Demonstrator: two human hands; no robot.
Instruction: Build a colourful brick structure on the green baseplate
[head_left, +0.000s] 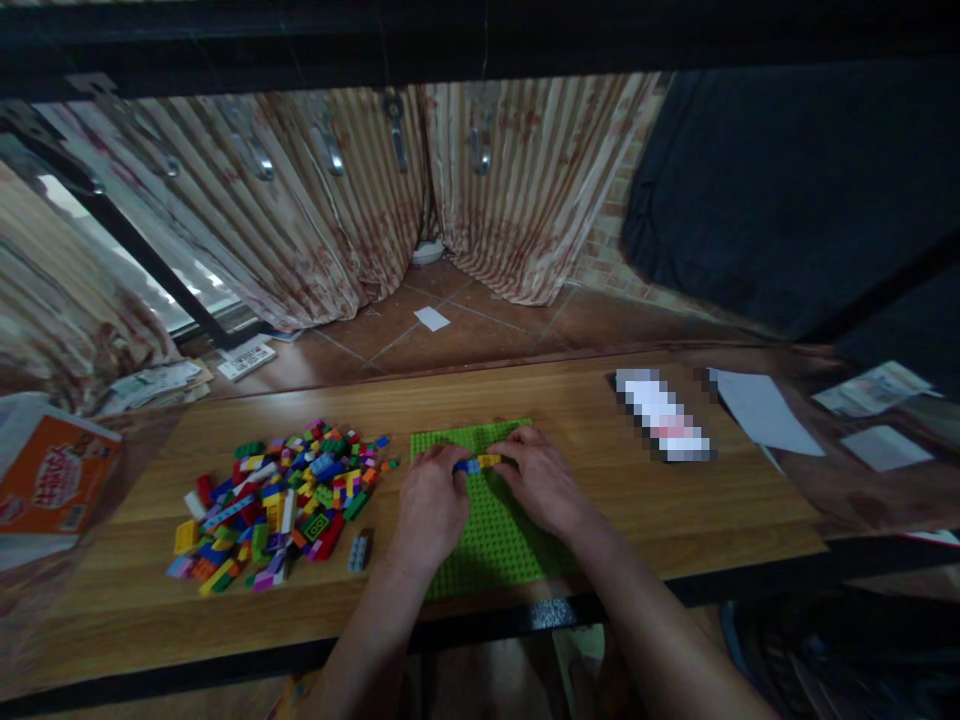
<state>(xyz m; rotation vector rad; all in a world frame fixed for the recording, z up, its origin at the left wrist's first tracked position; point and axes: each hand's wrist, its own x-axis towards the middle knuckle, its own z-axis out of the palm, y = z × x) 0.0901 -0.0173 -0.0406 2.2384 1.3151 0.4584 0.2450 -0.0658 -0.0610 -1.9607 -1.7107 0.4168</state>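
A green studded baseplate (487,530) lies on the wooden table, partly covered by my hands and forearms. Above its far half, my left hand (435,495) has its fingers closed at a blue toy brick (468,466). From the other side, my right hand (541,475) pinches a yellow toy brick (490,461). The two bricks form a short row between my fingertips; I cannot tell whether they are pressed onto the plate or held just over it. To the left of my left hand, a grey brick (358,552) lies alone beside a pile of mixed coloured bricks (285,500).
A blurred-out flat object (664,415) lies on the right of the wooden table (600,500), with a white paper (765,408) near its right edge. An orange-and-white box (49,475) stands at the left. Metal hooks (480,150) hang from the dark bar overhead.
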